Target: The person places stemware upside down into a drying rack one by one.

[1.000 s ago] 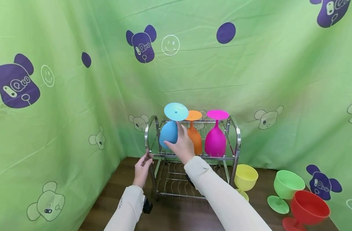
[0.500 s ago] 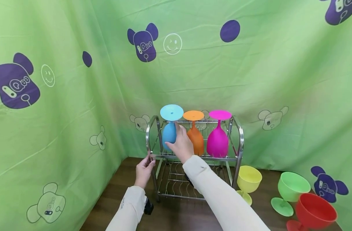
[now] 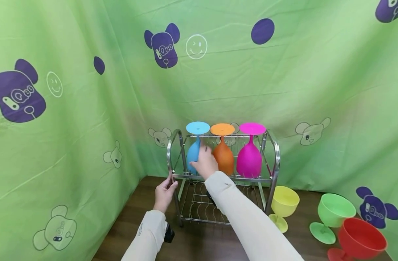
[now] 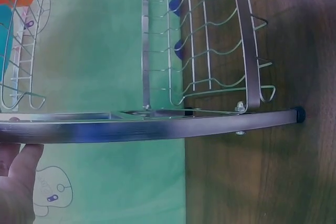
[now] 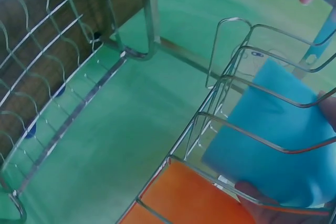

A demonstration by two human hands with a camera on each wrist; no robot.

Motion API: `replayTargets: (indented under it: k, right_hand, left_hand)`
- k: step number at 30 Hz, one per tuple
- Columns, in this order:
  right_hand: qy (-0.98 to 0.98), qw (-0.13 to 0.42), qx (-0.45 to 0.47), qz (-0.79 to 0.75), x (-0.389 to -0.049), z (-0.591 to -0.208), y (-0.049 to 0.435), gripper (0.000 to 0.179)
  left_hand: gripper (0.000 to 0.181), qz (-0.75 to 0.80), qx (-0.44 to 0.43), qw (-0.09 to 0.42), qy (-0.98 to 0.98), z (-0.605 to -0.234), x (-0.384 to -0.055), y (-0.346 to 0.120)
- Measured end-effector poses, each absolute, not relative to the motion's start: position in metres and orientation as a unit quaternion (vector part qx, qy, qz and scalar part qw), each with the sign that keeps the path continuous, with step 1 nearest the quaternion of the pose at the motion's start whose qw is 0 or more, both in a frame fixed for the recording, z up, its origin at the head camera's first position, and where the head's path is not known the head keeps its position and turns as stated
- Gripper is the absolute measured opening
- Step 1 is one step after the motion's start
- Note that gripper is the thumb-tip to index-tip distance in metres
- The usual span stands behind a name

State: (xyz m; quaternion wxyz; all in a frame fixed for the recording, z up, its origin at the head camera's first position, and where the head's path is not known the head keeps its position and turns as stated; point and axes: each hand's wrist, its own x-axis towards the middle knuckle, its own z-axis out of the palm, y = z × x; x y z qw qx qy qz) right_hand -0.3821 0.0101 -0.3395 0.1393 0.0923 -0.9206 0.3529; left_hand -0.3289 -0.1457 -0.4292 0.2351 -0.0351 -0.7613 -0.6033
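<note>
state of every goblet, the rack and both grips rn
two-tier shiny metal wire rack: standing upright
left grip: holding the rack's left side
blue stemmed goblet: upside down at rack, held
right grip: holding the blue goblet
orange stemmed goblet: upside down on rack
magenta stemmed goblet: upside down on rack
yellow stemmed goblet: standing mouth up
light-green stemmed goblet: standing mouth up
red stemmed goblet: standing mouth up

Matt blue goblet (image 3: pixel 193 155), metal rack (image 4: pixel 157 130)
</note>
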Motion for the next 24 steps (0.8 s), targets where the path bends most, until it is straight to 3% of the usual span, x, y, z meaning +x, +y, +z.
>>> replayTargets:
  k: [5, 24]
  right_hand:
    - [-0.931, 0.136, 0.100, 0.324, -0.381, -0.342, 0.008, 0.094]
    - [-0.940, 0.102, 0.084, 0.315, -0.384, -0.340, 0.012, 0.087]
  left_hand:
    - [0.034, -0.604, -0.025, 0.241, -0.759, -0.450, -0.340, -0.153]
    - [0.036, -0.579, -0.027, 0.233, -0.781, -0.446, -0.342, -0.155]
